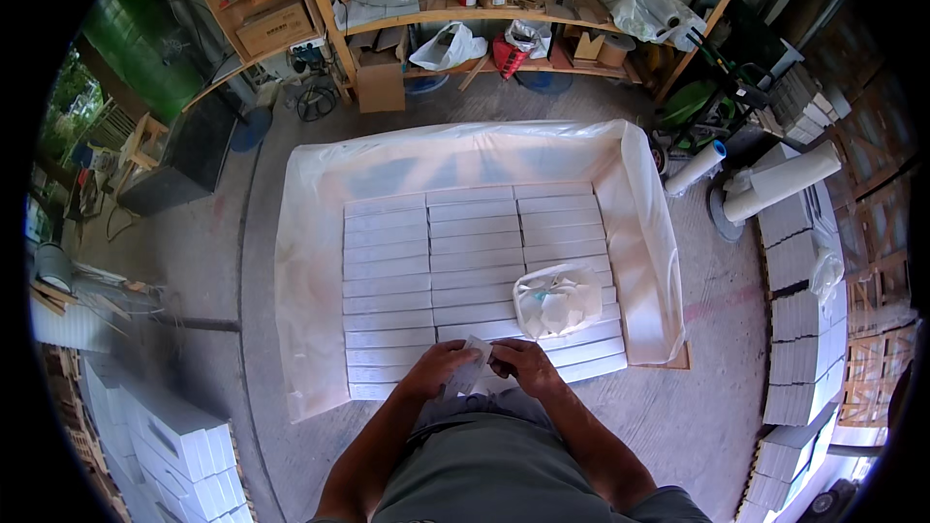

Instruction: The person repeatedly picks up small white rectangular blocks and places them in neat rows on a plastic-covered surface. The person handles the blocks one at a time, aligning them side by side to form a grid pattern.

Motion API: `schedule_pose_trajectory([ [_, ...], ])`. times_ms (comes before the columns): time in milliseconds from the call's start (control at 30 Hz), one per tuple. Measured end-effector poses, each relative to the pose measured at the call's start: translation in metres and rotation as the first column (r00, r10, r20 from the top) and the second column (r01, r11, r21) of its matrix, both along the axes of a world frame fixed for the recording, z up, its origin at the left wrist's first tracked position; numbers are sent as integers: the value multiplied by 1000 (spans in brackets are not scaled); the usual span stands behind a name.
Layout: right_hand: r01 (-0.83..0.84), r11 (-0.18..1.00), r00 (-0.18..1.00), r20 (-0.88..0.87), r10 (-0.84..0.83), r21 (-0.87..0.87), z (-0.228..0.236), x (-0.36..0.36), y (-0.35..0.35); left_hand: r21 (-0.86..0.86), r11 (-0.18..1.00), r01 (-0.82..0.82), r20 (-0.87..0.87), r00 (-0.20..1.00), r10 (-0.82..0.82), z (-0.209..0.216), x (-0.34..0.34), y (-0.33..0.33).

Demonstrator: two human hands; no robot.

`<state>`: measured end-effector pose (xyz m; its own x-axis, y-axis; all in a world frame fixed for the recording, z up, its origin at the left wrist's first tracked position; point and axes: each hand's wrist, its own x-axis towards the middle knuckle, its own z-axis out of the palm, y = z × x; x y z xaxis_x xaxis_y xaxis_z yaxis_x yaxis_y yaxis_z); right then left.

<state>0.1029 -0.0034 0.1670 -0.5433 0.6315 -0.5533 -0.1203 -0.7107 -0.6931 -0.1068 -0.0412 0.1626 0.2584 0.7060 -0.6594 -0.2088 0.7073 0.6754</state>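
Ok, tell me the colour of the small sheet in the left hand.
The small sheet looks whitish-grey; it shows best in the head view, the only one.

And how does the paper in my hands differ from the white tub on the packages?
Your left hand and right hand hold the paper; the tub rests on white packages. The paper is thin; the tub is open-topped, with pale pieces inside. The paper looks smaller than the tub. Both look whitish.
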Motion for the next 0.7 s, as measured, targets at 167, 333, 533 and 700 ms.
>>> schedule_pose_trajectory([
  [167,5,1000,1000,-6,-5,-28,-4,0,-1,15,1000,24,-25,999,-23,-1,-1,0],
  [333,17,999,1000,-24,-18,-42,-3,-1,0,26,999,39,-29,999,-38,-2,-2,1],
  [533,4,1000,1000,-14,-4,-10,-3,0,0,40,996,77,-75,994,-74,5,-1,4],
  [700,0,1000,1000,-12,-1,-10,-2,0,-1,47,997,65,-68,996,-61,2,0,2],
])
